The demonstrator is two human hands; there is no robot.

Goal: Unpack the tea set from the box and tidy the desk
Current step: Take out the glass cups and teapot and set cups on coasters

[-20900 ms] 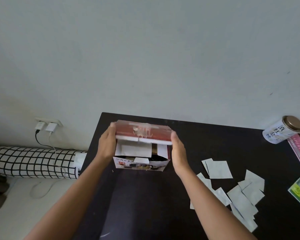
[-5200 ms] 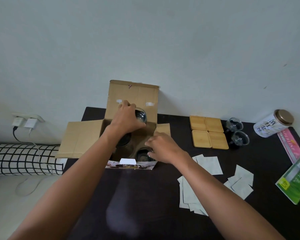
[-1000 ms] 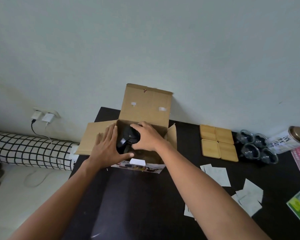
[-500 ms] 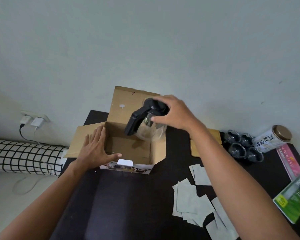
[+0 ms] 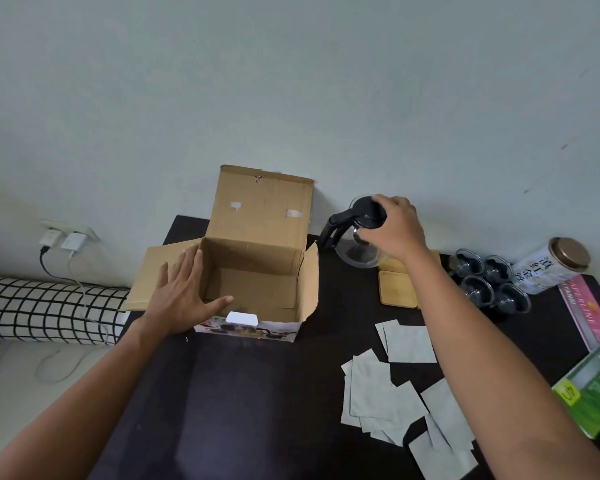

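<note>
The cardboard box (image 5: 257, 244) stands open on the dark desk (image 5: 264, 393), its inside bare. My left hand (image 5: 184, 294) lies flat with fingers spread on the box's left flap and front corner. My right hand (image 5: 394, 230) grips the black lid of a glass teapot (image 5: 357, 252) with a black handle, right of the box at the desk's back edge. Beside the teapot lie square wooden coasters (image 5: 397, 289), partly hidden by my right arm. Several small glass cups (image 5: 489, 282) stand in a cluster to their right.
Several pale paper sheets (image 5: 402, 386) lie scattered at front right. A white tin (image 5: 548, 266) with a brown lid lies at the far right, with a pink booklet (image 5: 584, 311) and a green packet (image 5: 594, 393) near the right edge. A checked bolster (image 5: 45, 310) lies off the desk's left side.
My right hand has carried the teapot from above the box rightward and down to the desk's back edge. My left hand stays on the box.
</note>
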